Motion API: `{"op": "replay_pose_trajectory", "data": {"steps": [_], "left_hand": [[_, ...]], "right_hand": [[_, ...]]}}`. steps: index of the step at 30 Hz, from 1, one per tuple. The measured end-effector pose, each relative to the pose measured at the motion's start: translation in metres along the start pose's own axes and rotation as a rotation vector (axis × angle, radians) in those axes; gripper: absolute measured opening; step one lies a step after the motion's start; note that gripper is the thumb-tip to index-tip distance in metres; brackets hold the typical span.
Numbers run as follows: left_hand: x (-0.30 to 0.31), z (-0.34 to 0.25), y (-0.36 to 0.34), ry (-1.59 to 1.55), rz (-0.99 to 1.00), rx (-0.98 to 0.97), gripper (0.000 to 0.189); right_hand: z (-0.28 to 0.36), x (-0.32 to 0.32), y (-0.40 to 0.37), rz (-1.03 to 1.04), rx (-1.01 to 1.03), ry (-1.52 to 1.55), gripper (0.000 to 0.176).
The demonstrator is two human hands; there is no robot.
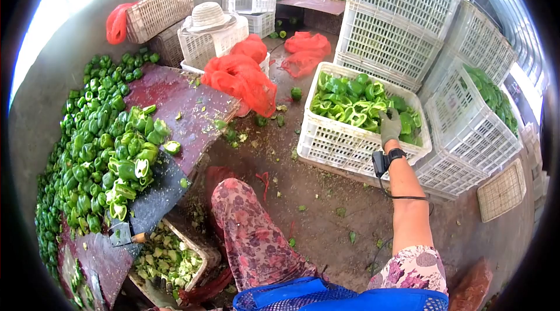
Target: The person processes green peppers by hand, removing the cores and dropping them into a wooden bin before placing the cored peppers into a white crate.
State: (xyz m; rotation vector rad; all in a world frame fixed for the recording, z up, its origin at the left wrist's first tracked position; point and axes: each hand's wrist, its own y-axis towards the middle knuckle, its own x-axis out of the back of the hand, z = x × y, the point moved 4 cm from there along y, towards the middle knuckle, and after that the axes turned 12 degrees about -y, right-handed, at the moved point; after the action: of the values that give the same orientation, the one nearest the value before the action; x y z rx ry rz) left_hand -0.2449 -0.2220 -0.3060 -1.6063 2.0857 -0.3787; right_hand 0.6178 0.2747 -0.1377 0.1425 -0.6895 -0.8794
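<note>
My right hand (pixel 390 126), in a grey-green glove, reaches into a white plastic crate (pixel 335 140). Its fingers look slightly apart and rest on or just over the cut green peppers (pixel 359 109), at the crate's right part; the fingertips are partly hidden. Around that wrist is a black strap with a small device (pixel 382 163) and a cable. My left hand is out of view. A broad blade with a wooden handle (pixel 139 237) lies at the low table's front edge, beside a heap of whole green peppers (pixel 87 159). Several cut peppers (pixel 125 180) lie near it.
Stacked white crates (pixel 396 19) rise behind the filled crate, with more at right, one holding green peppers (pixel 493 98). Red mesh bags (pixel 242 80) hang by the table (pixel 175 92). A bin of pepper cores (pixel 169 258) stands below. Scraps litter the floor (pixel 315 212).
</note>
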Motion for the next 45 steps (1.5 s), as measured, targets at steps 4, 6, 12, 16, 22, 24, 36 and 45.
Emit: {"op": "replay_pose_trajectory", "data": {"steps": [4,6,12,16,22,24,36,45], "left_hand": [[-0.029,-0.015,-0.029,0.029,0.035,-0.033,0.059],[-0.069,-0.035,-0.069,0.031,0.13,-0.068,0.055],[-0.216,-0.073,-0.217,0.177,0.784,-0.165,0.041],[-0.264,-0.056,-0.286,0.126,0.995,0.192,0.046],[-0.24,-0.033,-0.281,0.039,0.959,0.121,0.038],[-0.224,-0.037,-0.273,0.114,0.867,0.042,0.029],[-0.146,-0.035,-0.221,0.168,0.407,-0.255,0.026],[-0.1,-0.05,-0.215,-0.202,0.308,-0.164,0.033]], "right_hand": [[0.01,0.011,-0.007,-0.036,-0.002,0.272,0.037],[0.061,0.026,-0.041,0.193,-0.083,0.497,0.033],[0.206,0.021,-0.213,0.963,-0.052,0.769,0.035],[0.26,0.006,-0.339,1.591,0.013,0.708,0.035],[0.294,-0.003,-0.454,1.934,0.179,0.578,0.03],[0.304,-0.002,-0.473,1.915,0.362,0.51,0.029],[0.349,0.012,-0.57,1.045,1.486,0.395,0.02],[0.346,-0.03,-0.634,1.881,0.18,0.377,0.027]]}}
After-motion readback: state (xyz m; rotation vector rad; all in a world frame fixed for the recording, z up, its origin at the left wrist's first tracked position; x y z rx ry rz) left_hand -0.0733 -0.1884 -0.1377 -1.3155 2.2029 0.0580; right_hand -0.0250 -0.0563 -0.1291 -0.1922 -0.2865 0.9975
